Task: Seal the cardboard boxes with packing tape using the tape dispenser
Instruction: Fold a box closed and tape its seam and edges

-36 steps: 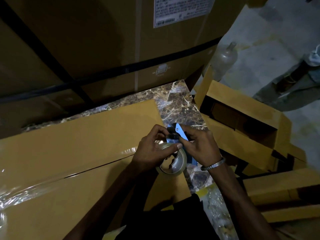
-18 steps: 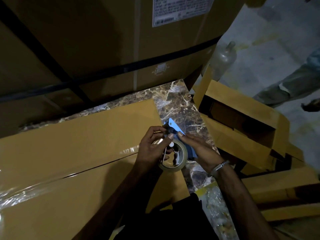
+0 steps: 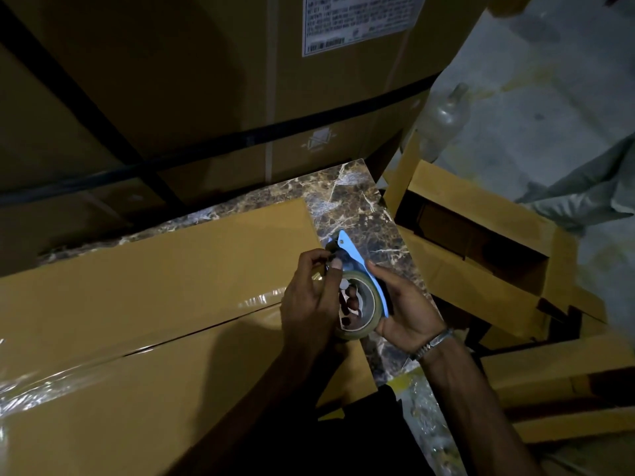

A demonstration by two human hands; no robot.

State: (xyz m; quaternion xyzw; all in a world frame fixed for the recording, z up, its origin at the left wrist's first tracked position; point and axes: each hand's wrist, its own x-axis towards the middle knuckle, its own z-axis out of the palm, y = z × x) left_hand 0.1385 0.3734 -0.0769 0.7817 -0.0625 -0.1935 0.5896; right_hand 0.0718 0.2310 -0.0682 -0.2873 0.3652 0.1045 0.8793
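Note:
A flat brown cardboard box [image 3: 154,304] lies across the marble top [image 3: 364,214], with shiny clear tape along its centre seam. Over the box's right end I hold a blue tape dispenser [image 3: 357,266] carrying a roll of clear tape [image 3: 360,310]. My right hand [image 3: 402,307] cradles the dispenser and roll from the right, fingers curled under it. My left hand [image 3: 309,300] pinches at the top of the roll, beside the dispenser's blade end; the tape end itself is too small to make out.
A tall strapped carton [image 3: 240,80] with a white label stands behind the marble top. Open and flattened cartons [image 3: 481,262] pile up at the right. A clear plastic bottle [image 3: 443,118] stands on the concrete floor, and another person's leg [image 3: 591,194] is at the far right.
The dispenser has turned so its blue blade end points up and away. My right hand has slid from on top of it to beneath it, and the person at the right has shifted.

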